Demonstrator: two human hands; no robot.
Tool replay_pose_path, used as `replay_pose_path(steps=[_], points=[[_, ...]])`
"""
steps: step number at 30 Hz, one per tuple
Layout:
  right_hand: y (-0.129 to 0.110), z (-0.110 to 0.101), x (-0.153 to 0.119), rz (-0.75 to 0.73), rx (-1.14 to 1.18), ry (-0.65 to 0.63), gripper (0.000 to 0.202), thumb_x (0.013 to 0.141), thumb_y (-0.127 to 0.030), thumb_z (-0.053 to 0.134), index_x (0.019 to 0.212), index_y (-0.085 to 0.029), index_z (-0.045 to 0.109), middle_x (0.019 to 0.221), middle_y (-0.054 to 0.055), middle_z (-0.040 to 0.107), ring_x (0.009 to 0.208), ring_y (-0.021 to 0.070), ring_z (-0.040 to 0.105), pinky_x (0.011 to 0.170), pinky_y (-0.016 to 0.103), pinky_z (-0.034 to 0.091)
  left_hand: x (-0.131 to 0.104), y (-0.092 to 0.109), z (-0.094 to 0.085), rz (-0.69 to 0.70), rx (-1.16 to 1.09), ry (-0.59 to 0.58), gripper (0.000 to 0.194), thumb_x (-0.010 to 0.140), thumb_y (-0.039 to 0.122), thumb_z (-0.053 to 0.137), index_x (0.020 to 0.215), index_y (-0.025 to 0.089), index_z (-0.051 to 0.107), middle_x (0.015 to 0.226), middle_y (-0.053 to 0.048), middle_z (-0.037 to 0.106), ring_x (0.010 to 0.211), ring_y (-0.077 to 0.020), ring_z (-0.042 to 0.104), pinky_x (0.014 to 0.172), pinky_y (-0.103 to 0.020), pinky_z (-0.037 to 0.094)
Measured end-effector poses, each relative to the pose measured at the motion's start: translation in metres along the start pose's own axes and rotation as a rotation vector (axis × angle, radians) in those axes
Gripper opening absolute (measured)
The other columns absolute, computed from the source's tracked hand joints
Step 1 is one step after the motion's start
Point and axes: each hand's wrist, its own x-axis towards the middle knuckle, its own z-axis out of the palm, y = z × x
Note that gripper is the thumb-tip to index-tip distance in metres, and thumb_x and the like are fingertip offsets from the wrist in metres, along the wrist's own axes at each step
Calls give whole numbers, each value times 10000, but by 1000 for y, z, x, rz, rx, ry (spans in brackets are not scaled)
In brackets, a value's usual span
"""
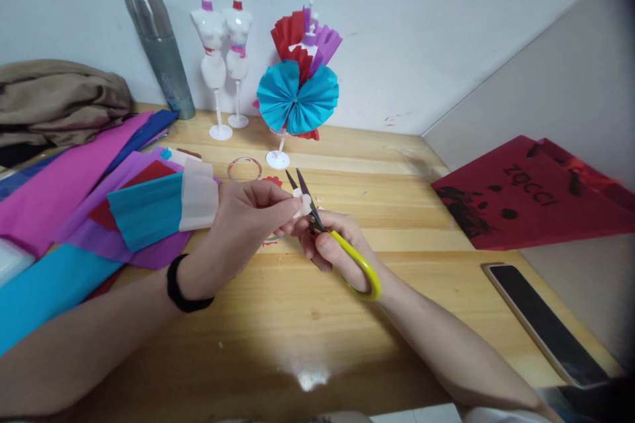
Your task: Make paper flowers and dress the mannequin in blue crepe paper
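A small white paper piece (pixel 303 203) is pinched between the thumb and fingers of my left hand (pixel 255 211). My right hand (pixel 342 244) grips yellow-handled scissors (pixel 357 263), whose dark blades are parted and point up and away, touching or close to the white piece. Beyond the hands, a small mannequin on a white stand (pixel 278 158) wears red and purple pleated paper and a blue paper fan (pixel 297 99). A red paper flower shape (pixel 272 182) lies on the table just behind my left hand, near a round tape ring (pixel 245 168).
Colored paper sheets (pixel 149 208) cover the left side, beside a brown cloth (pixel 59 102). A grey-green bottle (pixel 166 59) and two white mannequins (pixel 213 69) (pixel 238 66) stand by the wall. At right are a red bag (pixel 530 198) and a phone (pixel 546 324).
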Motion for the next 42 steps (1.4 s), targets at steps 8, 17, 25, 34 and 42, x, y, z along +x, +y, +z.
replay_pose_path(steps=[8,17,25,34,42], points=[[2,-1,0,-10,8,-24,470,884,-634,574,860,-166,600,658,-7,497,503,84,365,436,222,294,0,-1,1,-43,3,-1,177,671,255,720,539,156,655,486,13,592,462,-76,499,450,-197,379],[3,-1,-1,16,8,-35,511,875,-660,566,874,-151,600,619,-31,469,446,65,363,396,206,278,1,-1,2,-52,-19,-10,157,663,240,706,549,147,652,487,20,591,469,-73,500,456,-191,387],[1,0,0,18,19,-27,520,874,-671,559,855,-152,595,617,-34,474,428,57,367,385,202,274,2,-1,2,-43,-11,-13,172,672,240,711,547,151,634,493,15,594,466,-75,505,449,-190,391],[1,1,-1,29,13,-5,540,864,-688,559,869,-150,606,615,-33,485,423,57,369,380,201,278,1,0,0,-20,-24,-5,160,669,218,720,554,150,632,494,17,599,474,-74,521,452,-180,400],[0,0,-1,3,7,-5,508,881,-651,569,870,-145,616,615,-32,474,434,61,376,392,204,280,2,3,2,-31,-43,-4,162,654,198,723,539,145,623,488,17,613,471,-61,522,471,-166,412]])
